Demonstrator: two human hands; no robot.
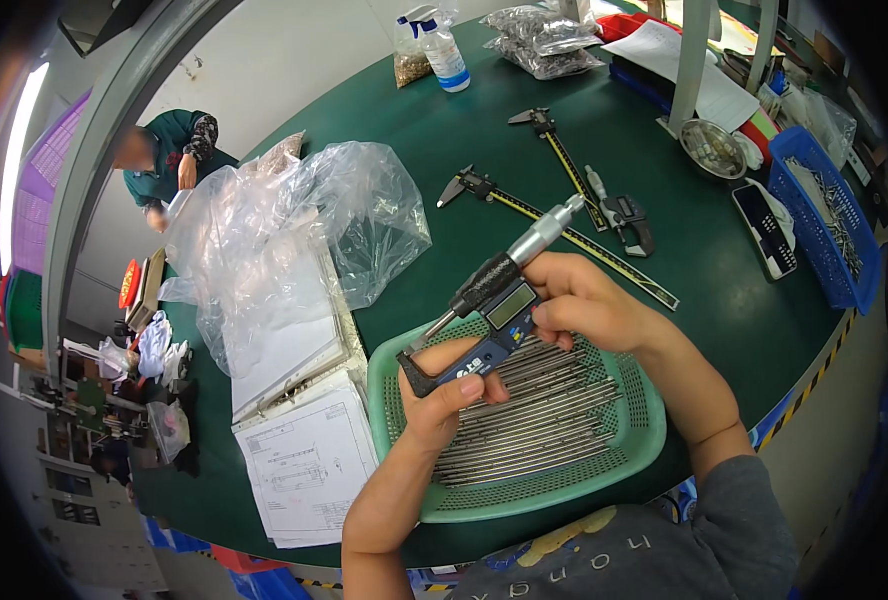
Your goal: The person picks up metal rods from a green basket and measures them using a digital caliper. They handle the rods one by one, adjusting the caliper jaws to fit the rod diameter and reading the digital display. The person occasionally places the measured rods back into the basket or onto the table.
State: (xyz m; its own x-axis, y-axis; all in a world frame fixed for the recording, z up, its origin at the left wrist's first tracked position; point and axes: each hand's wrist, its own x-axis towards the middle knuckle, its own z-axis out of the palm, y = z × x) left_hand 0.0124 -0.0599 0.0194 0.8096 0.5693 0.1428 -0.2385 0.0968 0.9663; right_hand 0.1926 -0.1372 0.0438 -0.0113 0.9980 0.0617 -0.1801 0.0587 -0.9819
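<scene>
My left hand [438, 408] grips the frame of a digital micrometer [492, 352], its thumb across the dark body. The micrometer is tilted, with its silver thimble up and to the right. My right hand [592, 303] has curled fingers against it, beside the small display and just below the thimble. Whether a part sits between the measuring faces I cannot tell. Under both hands is a green plastic basket [648, 440], holding many thin metal rods [524, 432] laid side by side.
Two digital calipers [574, 170] [524, 207] and a second micrometer [624, 220] lie beyond the basket. Drawings [304, 465] and a clear plastic bag [364, 220] are at left. A blue basket [832, 255] stands at right, a spray bottle [444, 58] at the back. Another person [169, 160] works far left.
</scene>
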